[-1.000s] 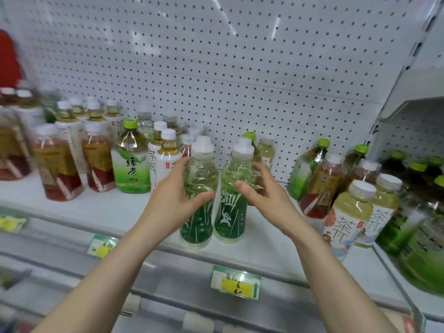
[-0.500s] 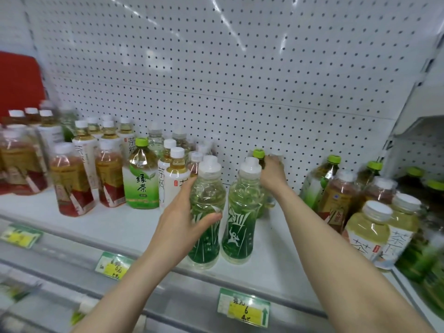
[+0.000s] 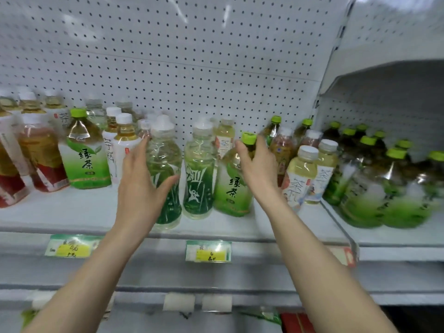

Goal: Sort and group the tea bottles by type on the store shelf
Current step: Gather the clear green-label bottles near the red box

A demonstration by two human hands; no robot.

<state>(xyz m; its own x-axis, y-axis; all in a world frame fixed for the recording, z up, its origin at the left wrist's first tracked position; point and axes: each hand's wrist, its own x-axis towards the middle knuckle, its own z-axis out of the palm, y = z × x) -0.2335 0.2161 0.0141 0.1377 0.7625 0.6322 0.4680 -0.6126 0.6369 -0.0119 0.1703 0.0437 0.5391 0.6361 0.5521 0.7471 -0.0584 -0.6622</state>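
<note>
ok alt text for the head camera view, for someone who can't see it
A person's left hand grips a white-capped bottle with a dark green label on a store shelf, while the right hand holds a green-capped green tea bottle by its neck. Mixed tea bottles crowd both sides.

Shelf (image 3: pixel 72 212) front left open; bottles (image 3: pixel 85 159) crowd back, right side.

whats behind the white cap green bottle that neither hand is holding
A pale tea bottle with a white cap, near the pegboard. Only its top half shows; the rest is covered by the unheld bottle and the green-capped bottle in the right hand.
</note>
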